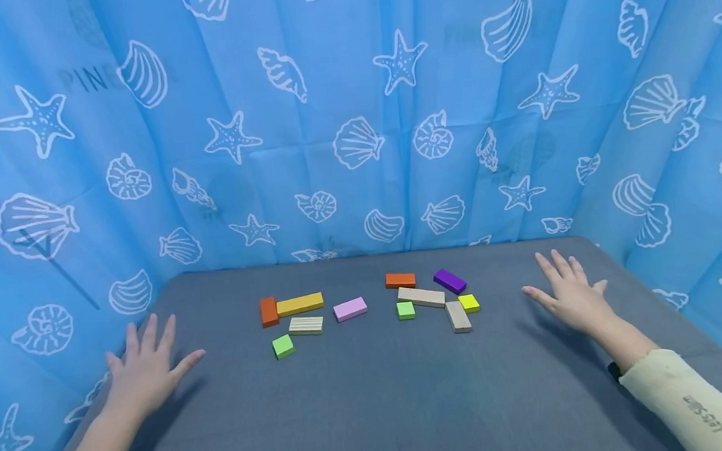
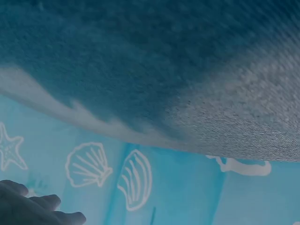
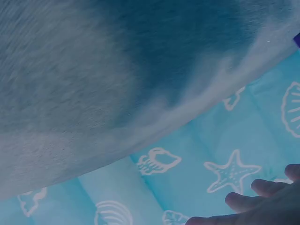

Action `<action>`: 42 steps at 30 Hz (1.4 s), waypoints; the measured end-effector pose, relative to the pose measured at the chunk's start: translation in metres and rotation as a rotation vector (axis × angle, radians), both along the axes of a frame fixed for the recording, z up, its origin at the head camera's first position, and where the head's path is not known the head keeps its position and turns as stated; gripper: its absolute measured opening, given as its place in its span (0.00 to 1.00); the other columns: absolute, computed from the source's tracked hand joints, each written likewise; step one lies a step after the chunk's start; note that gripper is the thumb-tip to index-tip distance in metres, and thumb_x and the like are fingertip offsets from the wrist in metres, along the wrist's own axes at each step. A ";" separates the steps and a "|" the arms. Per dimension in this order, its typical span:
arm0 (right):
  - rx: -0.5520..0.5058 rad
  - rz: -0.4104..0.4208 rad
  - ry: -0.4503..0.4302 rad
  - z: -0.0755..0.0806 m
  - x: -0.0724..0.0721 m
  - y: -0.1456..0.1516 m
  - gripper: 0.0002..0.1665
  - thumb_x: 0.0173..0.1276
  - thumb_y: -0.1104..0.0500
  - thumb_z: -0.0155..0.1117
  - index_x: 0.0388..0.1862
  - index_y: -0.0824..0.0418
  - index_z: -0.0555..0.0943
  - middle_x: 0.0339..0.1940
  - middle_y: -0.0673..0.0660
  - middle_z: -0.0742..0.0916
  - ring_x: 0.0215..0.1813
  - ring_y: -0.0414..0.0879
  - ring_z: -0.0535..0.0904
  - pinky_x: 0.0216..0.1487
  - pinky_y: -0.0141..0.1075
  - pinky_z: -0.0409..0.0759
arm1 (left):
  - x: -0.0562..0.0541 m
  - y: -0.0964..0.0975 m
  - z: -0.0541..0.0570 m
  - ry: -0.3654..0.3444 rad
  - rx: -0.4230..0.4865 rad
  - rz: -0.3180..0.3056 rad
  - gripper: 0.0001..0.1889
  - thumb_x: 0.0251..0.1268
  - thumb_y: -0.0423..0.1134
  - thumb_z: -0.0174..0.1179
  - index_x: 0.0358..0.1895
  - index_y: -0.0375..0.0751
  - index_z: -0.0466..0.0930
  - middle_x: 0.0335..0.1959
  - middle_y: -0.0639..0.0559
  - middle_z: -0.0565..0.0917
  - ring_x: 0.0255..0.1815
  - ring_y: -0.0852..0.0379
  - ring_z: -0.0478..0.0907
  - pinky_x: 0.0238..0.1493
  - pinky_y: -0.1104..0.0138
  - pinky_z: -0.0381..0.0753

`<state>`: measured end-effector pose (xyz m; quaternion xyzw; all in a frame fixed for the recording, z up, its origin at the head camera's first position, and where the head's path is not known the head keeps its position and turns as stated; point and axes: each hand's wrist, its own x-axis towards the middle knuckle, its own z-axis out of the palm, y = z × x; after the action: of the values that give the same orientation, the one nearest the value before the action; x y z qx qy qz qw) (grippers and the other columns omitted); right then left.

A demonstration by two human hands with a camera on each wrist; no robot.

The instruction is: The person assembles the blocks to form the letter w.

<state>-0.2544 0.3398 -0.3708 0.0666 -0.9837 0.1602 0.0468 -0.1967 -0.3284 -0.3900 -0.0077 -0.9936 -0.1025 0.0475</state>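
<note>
My left hand (image 1: 142, 380) is spread over the left side of the table, fingers straight and holding nothing. On the far right my right hand (image 1: 572, 298) is likewise spread, with nothing in it. Between them lie two loose groups of blocks. The left group has an orange block (image 1: 269, 312), a yellow-orange block (image 1: 300, 304), a ridged beige block (image 1: 306, 326), a green block (image 1: 283, 347) and a pink block (image 1: 350, 309). In the right group are an orange-red block (image 1: 400, 280), a purple block (image 1: 449, 281), beige blocks (image 1: 421, 297), a green block (image 1: 406, 311) and a yellow block (image 1: 469, 303).
A grey cloth covers the table (image 1: 373, 399), whose far corners are rounded. Behind it and along both sides hangs a blue curtain (image 1: 332, 178) printed with white shells and starfish. Each wrist view mostly shows the cloth and curtain, with fingertips at a lower corner.
</note>
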 end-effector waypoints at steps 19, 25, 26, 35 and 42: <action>-0.165 0.057 0.053 0.015 0.002 -0.062 0.47 0.72 0.45 0.59 0.75 0.72 0.53 0.72 0.78 0.57 0.71 0.75 0.51 0.60 0.74 0.49 | -0.005 0.030 -0.004 -0.021 0.018 -0.110 0.49 0.67 0.66 0.50 0.74 0.27 0.49 0.72 0.22 0.49 0.70 0.20 0.37 0.57 0.26 0.39; -0.217 0.095 0.049 0.019 0.000 -0.075 0.46 0.72 0.47 0.60 0.75 0.72 0.53 0.72 0.77 0.58 0.71 0.74 0.52 0.62 0.69 0.53 | -0.008 0.041 -0.005 -0.004 -0.016 -0.136 0.49 0.65 0.66 0.52 0.74 0.28 0.53 0.71 0.23 0.52 0.69 0.20 0.42 0.57 0.26 0.44; -0.228 0.100 0.045 0.019 0.000 -0.077 0.46 0.72 0.47 0.60 0.75 0.72 0.53 0.72 0.77 0.58 0.71 0.74 0.52 0.63 0.68 0.54 | -0.009 0.043 -0.006 0.000 -0.021 -0.139 0.49 0.65 0.67 0.52 0.73 0.28 0.53 0.71 0.23 0.52 0.69 0.20 0.42 0.57 0.26 0.45; -0.266 0.114 0.040 0.022 0.000 -0.091 0.45 0.73 0.48 0.59 0.76 0.70 0.53 0.72 0.76 0.58 0.71 0.73 0.53 0.62 0.68 0.56 | -0.011 0.053 -0.009 0.003 -0.004 -0.156 0.48 0.64 0.66 0.54 0.74 0.29 0.54 0.72 0.24 0.53 0.70 0.21 0.42 0.58 0.27 0.44; -0.278 0.111 0.038 0.022 -0.002 -0.094 0.44 0.73 0.49 0.59 0.76 0.69 0.53 0.73 0.75 0.58 0.71 0.73 0.53 0.62 0.69 0.55 | -0.010 0.057 -0.008 0.006 -0.007 -0.154 0.48 0.64 0.66 0.54 0.73 0.29 0.55 0.71 0.24 0.54 0.70 0.21 0.43 0.58 0.27 0.45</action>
<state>-0.2565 0.2454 -0.3487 0.1171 -0.9458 0.2959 0.0654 -0.2065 -0.2717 -0.3976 -0.0846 -0.9902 -0.1025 0.0426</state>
